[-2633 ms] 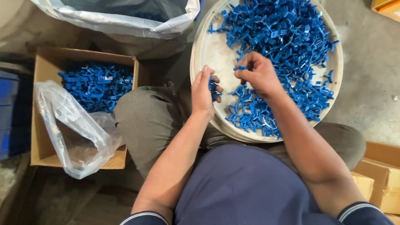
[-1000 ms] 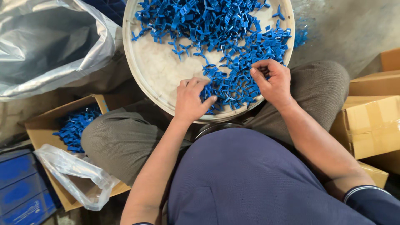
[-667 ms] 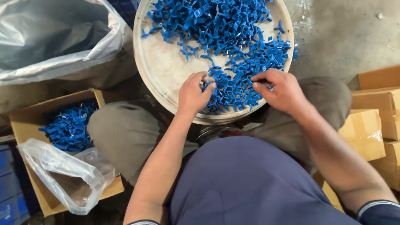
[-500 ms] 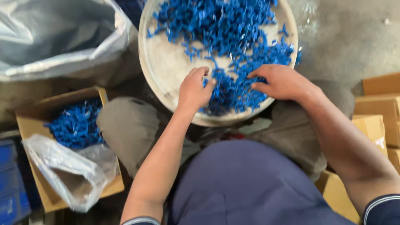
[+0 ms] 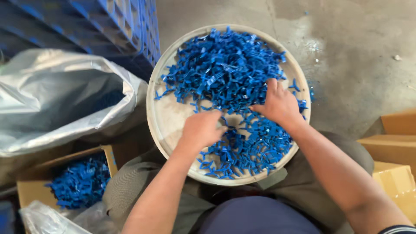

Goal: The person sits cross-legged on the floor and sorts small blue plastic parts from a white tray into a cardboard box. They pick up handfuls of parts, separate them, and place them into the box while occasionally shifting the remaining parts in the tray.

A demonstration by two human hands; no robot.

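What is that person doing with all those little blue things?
A person sits with a big round tray on their lap, heaped with small blue plastic pieces. Both bare hands are in the pile: the left hand is curled over pieces near the middle, and the right hand lies spread flat on the heap. By the left knee, a cardboard box holds more blue pieces, and a large plastic bag sits beside the tray.

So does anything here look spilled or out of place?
Slightly. A few blue plastic pieces lie on the concrete floor just past the right rim of the round tray; the rest stay piled inside it.
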